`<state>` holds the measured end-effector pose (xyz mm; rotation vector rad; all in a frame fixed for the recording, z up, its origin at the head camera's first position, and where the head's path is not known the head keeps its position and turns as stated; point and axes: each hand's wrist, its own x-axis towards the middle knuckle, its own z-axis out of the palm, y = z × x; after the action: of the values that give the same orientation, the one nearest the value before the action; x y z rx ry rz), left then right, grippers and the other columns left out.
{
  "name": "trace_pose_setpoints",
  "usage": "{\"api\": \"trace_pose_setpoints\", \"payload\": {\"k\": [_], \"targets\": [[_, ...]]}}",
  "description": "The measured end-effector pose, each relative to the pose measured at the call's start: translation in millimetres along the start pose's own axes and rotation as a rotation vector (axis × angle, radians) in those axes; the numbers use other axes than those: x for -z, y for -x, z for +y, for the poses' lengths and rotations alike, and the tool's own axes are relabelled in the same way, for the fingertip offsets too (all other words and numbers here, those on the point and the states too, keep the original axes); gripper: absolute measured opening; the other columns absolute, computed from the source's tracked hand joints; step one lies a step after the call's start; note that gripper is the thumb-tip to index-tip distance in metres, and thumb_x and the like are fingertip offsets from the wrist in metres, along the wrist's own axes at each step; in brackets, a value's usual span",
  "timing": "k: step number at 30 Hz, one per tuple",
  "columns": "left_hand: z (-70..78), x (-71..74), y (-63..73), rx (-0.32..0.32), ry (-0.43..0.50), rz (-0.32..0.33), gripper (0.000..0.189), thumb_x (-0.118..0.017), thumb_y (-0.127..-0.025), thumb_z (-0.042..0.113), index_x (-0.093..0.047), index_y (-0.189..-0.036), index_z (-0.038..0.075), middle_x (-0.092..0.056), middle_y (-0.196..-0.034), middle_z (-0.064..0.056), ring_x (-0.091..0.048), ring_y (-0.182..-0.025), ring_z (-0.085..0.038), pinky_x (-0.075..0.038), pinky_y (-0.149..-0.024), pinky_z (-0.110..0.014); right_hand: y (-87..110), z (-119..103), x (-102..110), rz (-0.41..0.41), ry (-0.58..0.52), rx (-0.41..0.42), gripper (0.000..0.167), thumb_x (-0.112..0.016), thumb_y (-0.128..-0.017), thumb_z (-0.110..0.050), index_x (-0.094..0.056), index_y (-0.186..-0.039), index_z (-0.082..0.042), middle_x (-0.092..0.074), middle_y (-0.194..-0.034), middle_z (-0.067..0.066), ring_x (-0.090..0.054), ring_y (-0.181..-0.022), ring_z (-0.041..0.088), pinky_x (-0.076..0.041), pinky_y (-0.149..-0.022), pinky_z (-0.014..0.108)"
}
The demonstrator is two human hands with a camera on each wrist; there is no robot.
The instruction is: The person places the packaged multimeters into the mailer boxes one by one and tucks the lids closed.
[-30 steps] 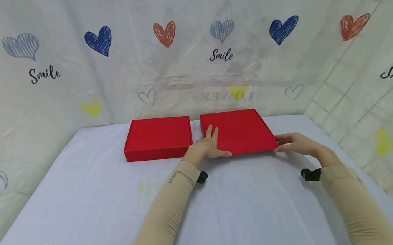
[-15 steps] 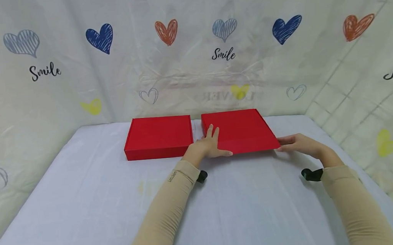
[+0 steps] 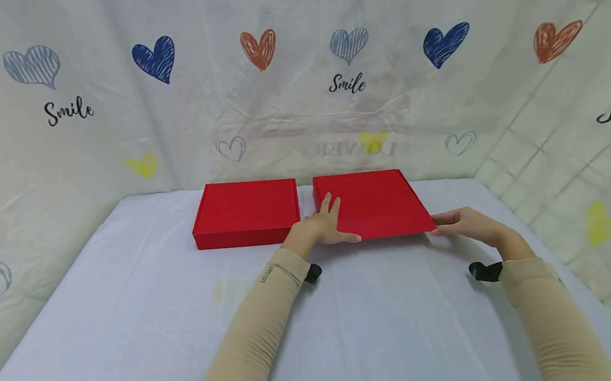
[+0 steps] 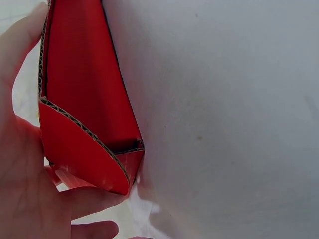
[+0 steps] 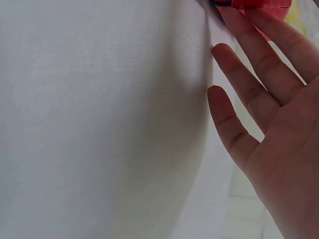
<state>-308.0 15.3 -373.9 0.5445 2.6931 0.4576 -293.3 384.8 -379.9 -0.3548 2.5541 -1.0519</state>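
In the head view a red cardboard box [image 3: 371,200] stands at the back right, its lid and front flap a little raised. My left hand [image 3: 323,228] rests at its left front corner, fingers spread and straight, thumb along the front edge. The left wrist view looks into the gap under the lid, with a rounded side flap [image 4: 82,142] and corrugated edges showing. My right hand [image 3: 464,224] touches the right front corner of the lid with extended fingertips. In the right wrist view only a small piece of the red box [image 5: 261,4] shows above those fingers; the thumb is hidden.
A second red box [image 3: 247,204], closed, lies just left of the first with a narrow gap between. White cloth covers the table [image 3: 381,328]. Behind the boxes hangs a pale curtain [image 3: 298,101] printed with hearts and "Smile".
Over the last second the right hand and the lid's front right corner have shifted very slightly right. The left hand keeps its place; the closed box is unmoved.
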Motion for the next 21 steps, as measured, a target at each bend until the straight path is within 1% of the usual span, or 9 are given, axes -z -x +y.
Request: {"api": "trace_pose_setpoints", "payload": {"k": [3,7,13,15,16,18,21], "targets": [[-0.3,0.2,1.5,-0.01,0.001,0.015,0.111,-0.063,-0.091,0.065,0.004,-0.166,0.017,0.014,-0.171,-0.005,-0.029,-0.15,-0.036,-0.027,-0.12,-0.055,-0.2,0.5,0.6,-0.002,-0.003,-0.008,0.062,-0.065,-0.1,-0.032,-0.05,-0.147,0.006,-0.049,-0.15,0.026,-0.037,-0.141,0.048,-0.036,-0.11,0.065],[-0.4,-0.1,1.6,-0.005,-0.008,0.016,0.11,-0.062,-0.091,0.066,0.004,-0.166,0.018,0.014,-0.171,-0.004,-0.029,-0.15,-0.036,-0.028,-0.119,-0.055,0.5,1.2,0.4,0.008,-0.005,-0.013,0.06,-0.065,-0.1,-0.032,-0.052,-0.146,0.006,-0.05,-0.149,0.026,-0.037,-0.141,0.049,-0.035,-0.11,0.066],[-0.4,-1.1,-0.4,-0.006,-0.012,0.029,0.11,-0.064,-0.092,0.063,0.002,-0.166,0.016,0.011,-0.172,-0.006,-0.03,-0.15,-0.039,-0.028,-0.119,-0.056,1.9,1.7,-1.3,0.045,-0.025,0.005,0.057,-0.064,-0.102,-0.031,-0.054,-0.144,0.005,-0.053,-0.146,0.025,-0.037,-0.141,0.049,-0.032,-0.111,0.067],[-0.3,-1.6,-0.7,-0.006,-0.008,0.031,0.11,-0.065,-0.092,0.062,0.002,-0.166,0.016,0.012,-0.172,-0.007,-0.029,-0.15,-0.039,-0.027,-0.119,-0.056,2.5,1.7,-1.7,0.05,-0.022,0.016,0.057,-0.064,-0.102,-0.031,-0.054,-0.144,0.005,-0.055,-0.145,0.024,-0.04,-0.14,0.047,-0.034,-0.11,0.066],[-0.1,-1.7,-0.7,-0.006,-0.004,0.032,0.11,-0.065,-0.092,0.062,0.002,-0.166,0.015,0.012,-0.172,-0.007,-0.029,-0.15,-0.04,-0.026,-0.12,-0.057,2.5,1.7,-1.8,0.052,-0.022,0.021,0.056,-0.065,-0.102,-0.03,-0.054,-0.144,0.006,-0.056,-0.144,0.024,-0.043,-0.138,0.044,-0.037,-0.11,0.063],[0.2,-1.9,-0.6,-0.005,0.003,0.034,0.11,-0.066,-0.092,0.061,0.002,-0.166,0.015,0.012,-0.172,-0.007,-0.028,-0.15,-0.04,-0.025,-0.12,-0.058,2.7,1.2,-1.9,0.058,-0.036,0.03,0.056,-0.065,-0.102,-0.029,-0.053,-0.145,0.005,-0.058,-0.141,0.024,-0.052,-0.132,0.036,-0.043,-0.108,0.054],[0.6,-2.4,-0.5,0.001,0.003,0.043,0.111,-0.067,-0.091,0.061,0.001,-0.166,0.016,0.01,-0.172,-0.007,-0.029,-0.15,-0.039,-0.027,-0.119,-0.056,1.9,-0.4,-2.0,0.062,-0.074,0.048,0.058,-0.065,-0.102,-0.026,-0.044,-0.148,0.003,-0.058,-0.14,0.025,-0.06,-0.121,0.023,-0.05,-0.1,0.037]]}}
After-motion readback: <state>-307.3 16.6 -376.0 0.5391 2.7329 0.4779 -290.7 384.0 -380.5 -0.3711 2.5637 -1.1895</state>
